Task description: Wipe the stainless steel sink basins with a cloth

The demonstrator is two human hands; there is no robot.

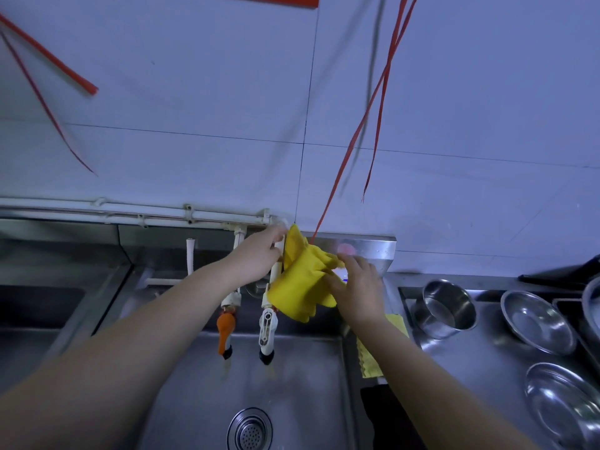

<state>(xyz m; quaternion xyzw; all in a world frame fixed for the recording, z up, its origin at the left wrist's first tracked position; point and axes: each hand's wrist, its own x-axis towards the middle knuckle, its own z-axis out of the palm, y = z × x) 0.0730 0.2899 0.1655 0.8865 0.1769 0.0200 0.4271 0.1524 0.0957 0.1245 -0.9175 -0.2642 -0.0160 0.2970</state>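
Both hands up at pipe: left hand (259,256) pinching top corner of yellow cloth (298,287), right hand (355,287) fingers closed on its folds, likely unhooking it; sink basin (201,384) below, unwiped.

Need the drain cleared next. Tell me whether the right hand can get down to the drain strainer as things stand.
Probably yes, but not at once. The right hand is busy on the yellow cloth up by the pipes. The drain strainer lies uncovered in the basin below, with nothing between them except open basin.
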